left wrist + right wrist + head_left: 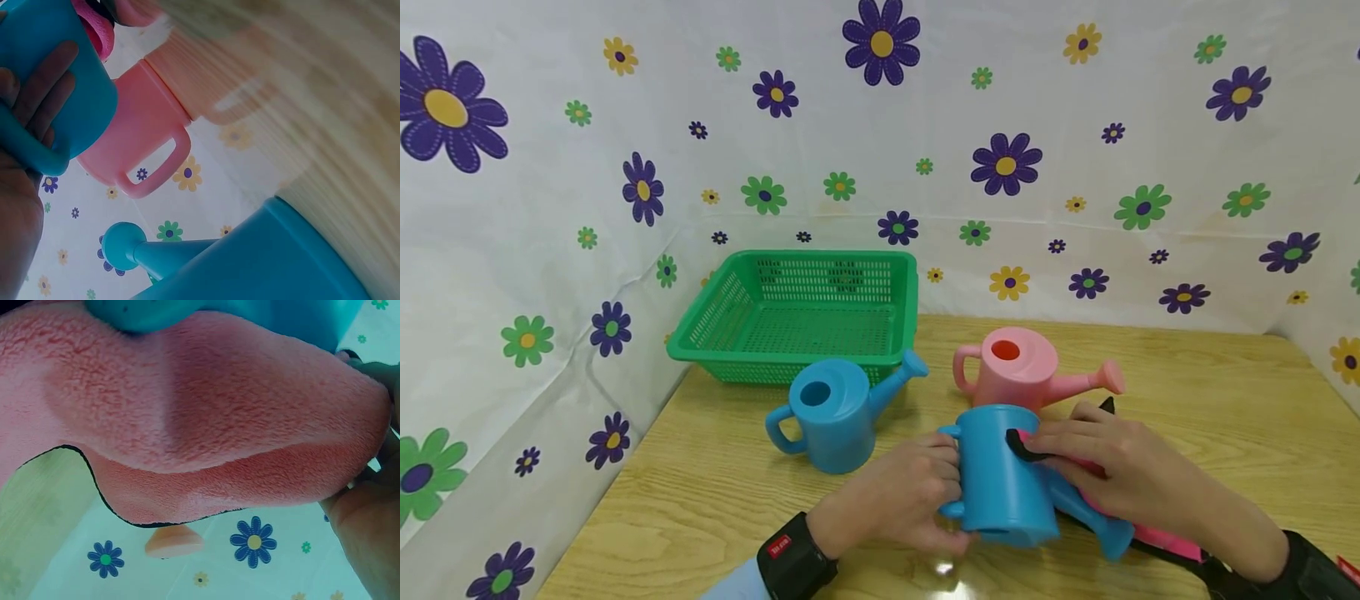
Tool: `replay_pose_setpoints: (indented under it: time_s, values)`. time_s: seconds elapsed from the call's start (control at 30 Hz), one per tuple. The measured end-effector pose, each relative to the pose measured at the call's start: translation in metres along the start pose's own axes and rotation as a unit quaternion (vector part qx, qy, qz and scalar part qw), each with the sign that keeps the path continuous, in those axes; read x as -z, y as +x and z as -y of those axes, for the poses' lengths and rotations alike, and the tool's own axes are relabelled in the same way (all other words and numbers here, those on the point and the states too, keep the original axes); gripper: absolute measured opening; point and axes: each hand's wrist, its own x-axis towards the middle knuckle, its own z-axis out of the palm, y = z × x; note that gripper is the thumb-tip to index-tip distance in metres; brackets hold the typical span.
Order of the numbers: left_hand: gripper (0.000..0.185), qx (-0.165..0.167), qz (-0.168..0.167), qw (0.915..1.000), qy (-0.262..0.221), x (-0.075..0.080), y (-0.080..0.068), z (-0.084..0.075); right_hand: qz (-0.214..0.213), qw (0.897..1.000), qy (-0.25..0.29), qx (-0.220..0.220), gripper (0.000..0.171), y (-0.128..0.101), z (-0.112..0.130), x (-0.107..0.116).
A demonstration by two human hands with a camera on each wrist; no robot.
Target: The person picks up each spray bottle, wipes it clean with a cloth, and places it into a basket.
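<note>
A blue watering can is tilted above the table's front edge, spout toward me. My left hand grips its handle; in the left wrist view the fingers curl round the handle of that can. My right hand holds a pink cloth with black trim against the can's side. The cloth fills the right wrist view, bunched in my right hand under the can.
A second blue watering can and a pink one stand upright just behind the held can. A green mesh basket sits at the back left. Flowered sheets wall the wooden table on three sides.
</note>
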Motion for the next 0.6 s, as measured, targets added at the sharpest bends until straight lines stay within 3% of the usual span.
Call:
replay_pose_setpoints:
  time_s: [0.2, 0.6]
  values:
    - [0.040, 0.004, -0.016, 0.9999, -0.001, 0.000, 0.000, 0.004, 0.018, 0.999, 0.019, 0.021, 0.028, -0.001, 0.007, 0.002]
    - [0.041, 0.018, -0.029, 0.9993, 0.014, 0.002, 0.000, 0.015, 0.030, 0.998, 0.044, 0.038, 0.033, -0.005, 0.021, 0.006]
